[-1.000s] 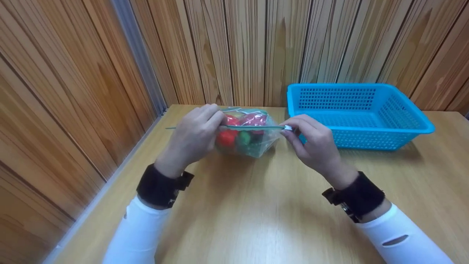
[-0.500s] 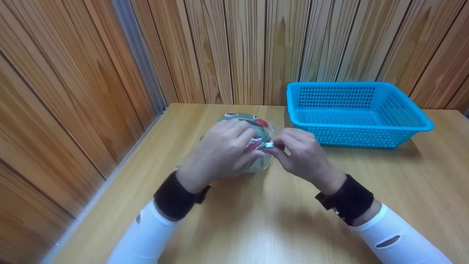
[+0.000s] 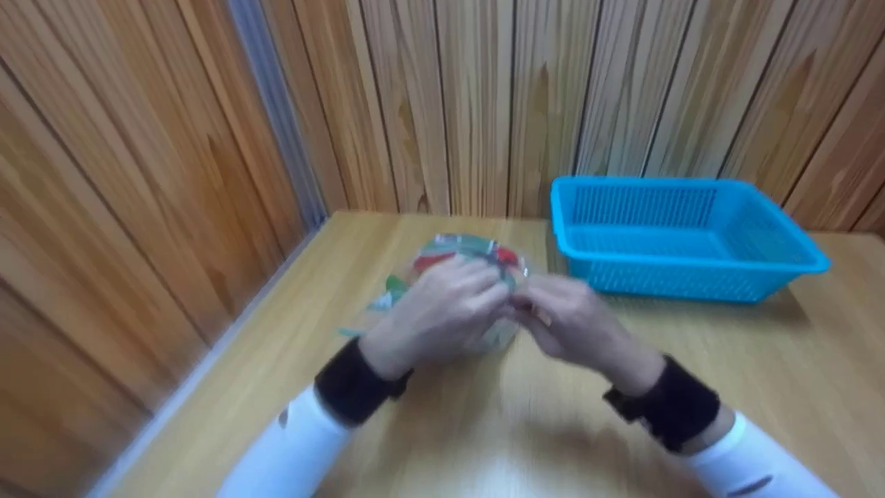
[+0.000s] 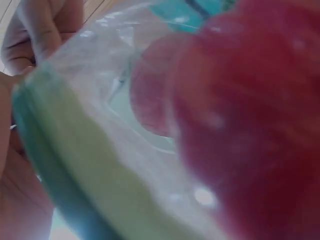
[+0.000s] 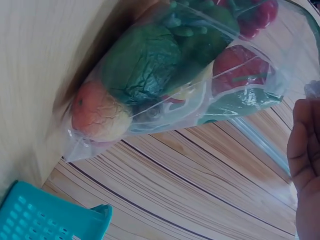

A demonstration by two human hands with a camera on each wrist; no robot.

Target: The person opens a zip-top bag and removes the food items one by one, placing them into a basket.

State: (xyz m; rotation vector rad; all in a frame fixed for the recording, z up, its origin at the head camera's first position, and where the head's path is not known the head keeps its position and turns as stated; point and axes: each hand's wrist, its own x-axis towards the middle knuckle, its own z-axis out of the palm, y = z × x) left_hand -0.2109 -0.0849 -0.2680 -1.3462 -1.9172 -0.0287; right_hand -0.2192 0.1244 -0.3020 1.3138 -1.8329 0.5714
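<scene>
A clear zip bag (image 3: 453, 242) filled with red and green fruit- and vegetable-like pieces stands on the table, its front mostly hidden behind my hands. In the right wrist view the bag (image 5: 200, 107) holds a red-yellow round fruit (image 5: 97, 112) and a dark green piece (image 5: 142, 65). My left hand (image 3: 449, 304) grips the bag's top edge. Right beside it, my right hand (image 3: 577, 321) pinches the end of that edge with thumb and fingers. A green zip strip (image 4: 65, 160) runs along the bag's mouth in the left wrist view, with red pieces close behind the plastic.
A blue perforated basket (image 3: 664, 266) stands on the wooden table (image 3: 539, 429) at the back right. Wood-panelled walls (image 3: 477, 104) close off the back and the left side.
My left hand has slid right along the bag's top edge until it meets the right hand. Both hands and the bag's edge have come nearer to me, and the head view has shifted slightly.
</scene>
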